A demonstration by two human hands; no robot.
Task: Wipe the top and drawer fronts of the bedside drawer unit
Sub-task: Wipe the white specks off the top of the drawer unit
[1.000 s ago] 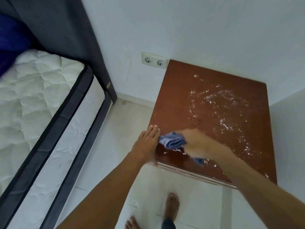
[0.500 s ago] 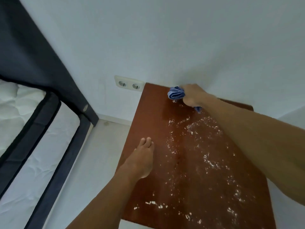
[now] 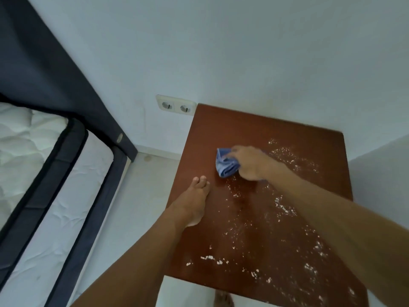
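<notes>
The right hand (image 3: pixel 251 163) hides part of the cloth (image 3: pixel 225 167).

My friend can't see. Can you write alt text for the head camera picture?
A right hand holds a bunched blue cloth on the brown drawer unit top speckled with white flecks. The left hand rests flat near its left edge.

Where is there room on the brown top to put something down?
The back strip of the top, between the wall and the blue cloth, is bare, also by the socket. The middle is crowded: the left hand lies flat, the right hand grips the cloth, and white specks cover the right and front.
</notes>
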